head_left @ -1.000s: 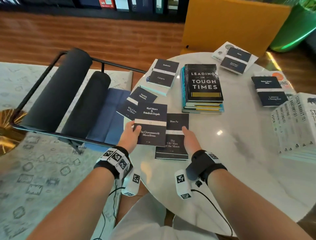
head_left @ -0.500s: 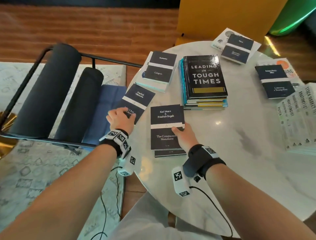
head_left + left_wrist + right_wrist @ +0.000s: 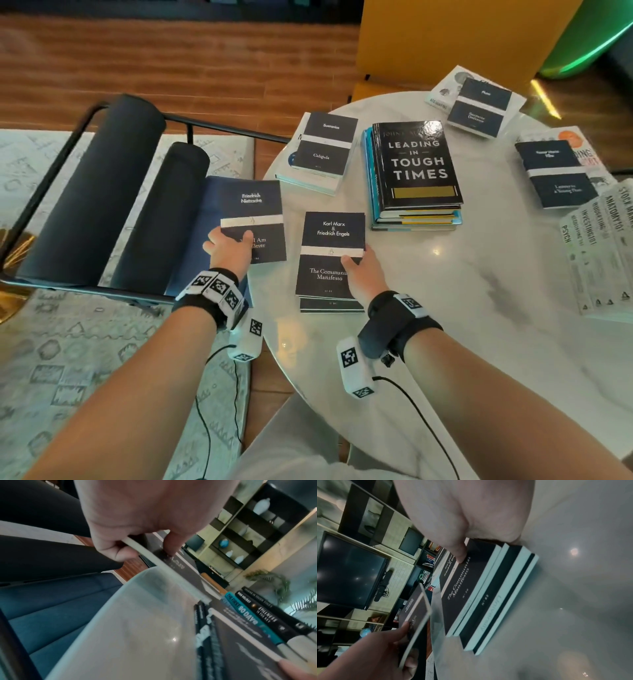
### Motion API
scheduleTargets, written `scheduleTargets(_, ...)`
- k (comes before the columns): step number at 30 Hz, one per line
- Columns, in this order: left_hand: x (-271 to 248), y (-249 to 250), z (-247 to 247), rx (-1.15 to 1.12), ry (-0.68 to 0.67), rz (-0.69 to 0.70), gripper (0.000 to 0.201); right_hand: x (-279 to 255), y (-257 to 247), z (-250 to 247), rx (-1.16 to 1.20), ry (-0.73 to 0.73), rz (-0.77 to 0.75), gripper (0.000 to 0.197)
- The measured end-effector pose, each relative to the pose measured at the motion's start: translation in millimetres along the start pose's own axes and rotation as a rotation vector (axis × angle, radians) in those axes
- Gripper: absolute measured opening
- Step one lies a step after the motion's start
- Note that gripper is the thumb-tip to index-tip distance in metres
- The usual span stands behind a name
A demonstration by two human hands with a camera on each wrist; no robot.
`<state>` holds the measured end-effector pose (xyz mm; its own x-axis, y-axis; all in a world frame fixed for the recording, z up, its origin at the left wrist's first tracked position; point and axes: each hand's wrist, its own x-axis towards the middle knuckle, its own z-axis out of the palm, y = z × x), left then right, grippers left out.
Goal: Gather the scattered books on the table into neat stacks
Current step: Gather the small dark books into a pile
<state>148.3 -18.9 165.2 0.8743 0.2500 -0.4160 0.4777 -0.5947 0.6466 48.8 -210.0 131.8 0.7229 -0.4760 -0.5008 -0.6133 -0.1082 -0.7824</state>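
Left hand point(image 3: 230, 251) pinches Nietzsche book point(image 3: 252, 219), lifted off surface point(image 3: 479, 308) at its left edge. Right hand point(image 3: 363, 274) w/ thumb on Communist Manifesto point(image 3: 330, 253), fingers gripping the small stack's side, near front.

Five face-up black paperbacks point(image 3: 252, 202), one hardback stack point(image 3: 416, 171), two hands point(image 3: 227, 251), one table point(image 3: 462, 308), one chair point(image 3: 102, 192).

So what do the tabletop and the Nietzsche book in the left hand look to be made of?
Tabletop: looks like polished white marble or a marble-look slab; faint grey veining and sharp light reflections, so glossy and probably slick.
Nietzsche book: thin paperback with a matte dark card cover and a pale band; the left hand pinches its lower edge, and the left wrist view shows a slim pale page edge.
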Motion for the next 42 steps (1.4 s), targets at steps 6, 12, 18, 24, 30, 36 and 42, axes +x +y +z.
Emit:
scheduleTargets(6,-31,4,6,-0.143,-0.129,0.071,0.059,9,-33,7,0.017,-0.053,0.056,0.051)
scheduleTargets(12,-46,11,32,0.108,-0.125,0.02,0.07,30,-41,16,-0.363,-0.103,-0.067,0.057)
scheduleTargets(18,-27,6,38,0.138,-0.151,0.023,0.079,52,-56,12,-0.594,-0.118,-0.09,0.063)
scheduleTargets(24,-13,-7,38,-0.042,-0.255,0.011,0.075,96,-118,14,-0.257,0.212,-0.125,0.054)
scheduleTargets(30,-3,-20,42,-0.115,-0.282,0.008,0.097,136,-140,19,-0.278,0.173,0.037,0.052)
scheduleTargets(36,-6,-16,40,-0.131,-0.305,0.041,0.097,134,-137,10,-0.55,0.152,-0.079,0.035)
scheduleTargets(42,-9,-12,36,-0.107,-0.303,0.055,0.088,125,-147,14,0.078,0.153,0.041,0.04)
